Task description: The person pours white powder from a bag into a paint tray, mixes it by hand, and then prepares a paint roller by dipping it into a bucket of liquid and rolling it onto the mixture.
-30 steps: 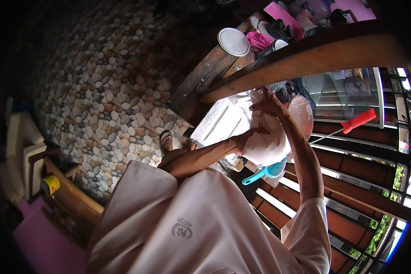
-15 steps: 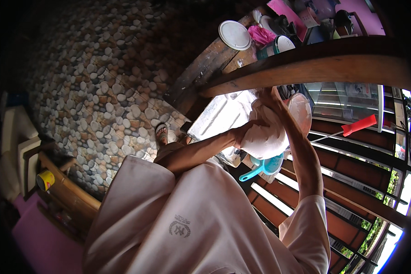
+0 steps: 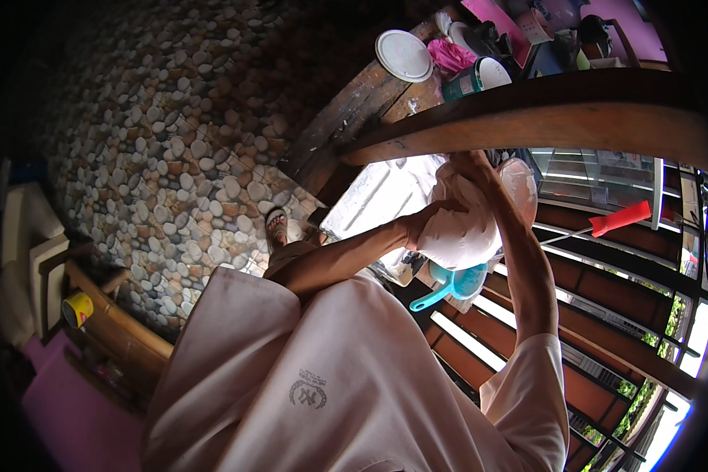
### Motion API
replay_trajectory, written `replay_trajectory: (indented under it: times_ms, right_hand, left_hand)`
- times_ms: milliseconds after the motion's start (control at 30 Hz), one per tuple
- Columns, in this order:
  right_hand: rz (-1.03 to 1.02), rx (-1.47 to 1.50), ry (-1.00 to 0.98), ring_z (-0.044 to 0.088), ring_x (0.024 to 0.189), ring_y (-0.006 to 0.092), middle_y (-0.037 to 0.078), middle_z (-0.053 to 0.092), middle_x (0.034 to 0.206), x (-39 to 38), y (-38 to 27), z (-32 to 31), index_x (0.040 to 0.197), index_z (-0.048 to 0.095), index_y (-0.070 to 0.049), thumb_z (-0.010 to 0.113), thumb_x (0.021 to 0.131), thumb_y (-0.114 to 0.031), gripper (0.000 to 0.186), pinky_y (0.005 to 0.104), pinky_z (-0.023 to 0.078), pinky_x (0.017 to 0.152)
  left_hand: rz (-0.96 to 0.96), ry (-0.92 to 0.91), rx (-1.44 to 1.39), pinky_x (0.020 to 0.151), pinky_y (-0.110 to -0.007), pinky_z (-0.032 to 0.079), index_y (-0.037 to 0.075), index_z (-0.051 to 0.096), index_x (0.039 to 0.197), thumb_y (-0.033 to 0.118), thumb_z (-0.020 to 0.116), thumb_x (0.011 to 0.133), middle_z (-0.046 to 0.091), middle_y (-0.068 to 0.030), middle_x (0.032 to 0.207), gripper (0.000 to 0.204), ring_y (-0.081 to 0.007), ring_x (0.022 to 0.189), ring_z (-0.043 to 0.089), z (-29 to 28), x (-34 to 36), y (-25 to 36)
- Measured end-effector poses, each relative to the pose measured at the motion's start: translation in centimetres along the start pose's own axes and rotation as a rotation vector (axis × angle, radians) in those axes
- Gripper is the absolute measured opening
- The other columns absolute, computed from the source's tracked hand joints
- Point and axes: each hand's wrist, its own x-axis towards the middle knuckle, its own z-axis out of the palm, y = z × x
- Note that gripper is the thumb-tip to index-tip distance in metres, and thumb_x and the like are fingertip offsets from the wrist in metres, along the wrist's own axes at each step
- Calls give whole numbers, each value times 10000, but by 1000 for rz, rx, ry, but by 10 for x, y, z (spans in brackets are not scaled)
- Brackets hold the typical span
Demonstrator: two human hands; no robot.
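Head view: white bag (image 3: 460,240), held two-handed.
The bag is right of the white ridged panel (image 3: 385,193) and partly covers the turquoise dipper (image 3: 470,285); its long axis runs near-far, bulge near, gathered neck far. Left hand (image 3: 411,232) grips the left side; right hand (image 3: 470,164) grips the neck, fingertips unclear. Bag contents are hidden.

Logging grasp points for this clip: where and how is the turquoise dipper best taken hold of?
Probably by its slim handle, coming from the picture's lower left: it juts that way, uncovered, while the white bag partly hides the bowl.
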Motion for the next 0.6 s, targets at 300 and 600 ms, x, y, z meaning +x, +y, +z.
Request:
replay_trajectory:
  times_ms: [300,600]
  right_hand:
    - [-36,165,-65,618,802,280,156,641,857,10,-26,-21,922,619,7,670,689,-49,245,361,483,680]
    - [263,417,-77,610,755,208,110,647,831,7,-45,-28,914,633,2,688,688,-66,242,327,485,658]
  left_hand:
    - [-90,30,-159,828,-292,505,58,567,1093,312,488,907,630,-32,1022,324,-119,886,620,7,-6,5]
    - [-109,122,-176,790,-308,522,55,585,1052,295,544,871,645,-31,968,303,-130,818,634,10,-7,5]
